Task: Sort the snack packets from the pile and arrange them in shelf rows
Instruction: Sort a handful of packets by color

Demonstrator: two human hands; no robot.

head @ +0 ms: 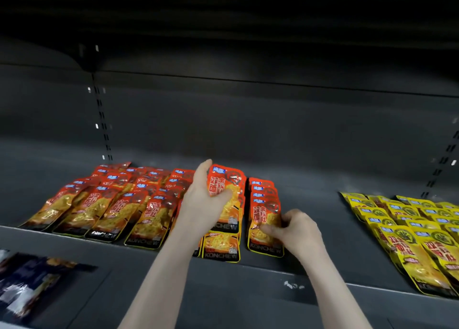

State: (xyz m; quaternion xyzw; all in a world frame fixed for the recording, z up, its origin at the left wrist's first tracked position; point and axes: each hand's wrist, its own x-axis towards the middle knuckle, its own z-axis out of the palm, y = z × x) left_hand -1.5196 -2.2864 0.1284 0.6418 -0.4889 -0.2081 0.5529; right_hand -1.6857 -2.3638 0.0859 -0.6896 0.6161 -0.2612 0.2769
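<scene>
Orange-red snack packets lie in overlapping rows [104, 202] on the dark shelf [310, 232]. My left hand [203, 194] grips a raised orange packet [227, 194] at its left edge, thumb across its front, above a shorter row whose front packet [221, 246] lies flat. My right hand [295, 227] pinches the lower right side of the front packet of another orange row [264, 219]. Yellow packets [409, 232] lie in rows at the right end of the shelf.
The shelf's back wall has slotted uprights [101, 120] at left and right. Another shelf [223, 11] overhangs from above. Bare shelf [315, 199] separates the orange and yellow rows. A blurred dark packet [32, 281] lies at lower left, below the shelf's front edge.
</scene>
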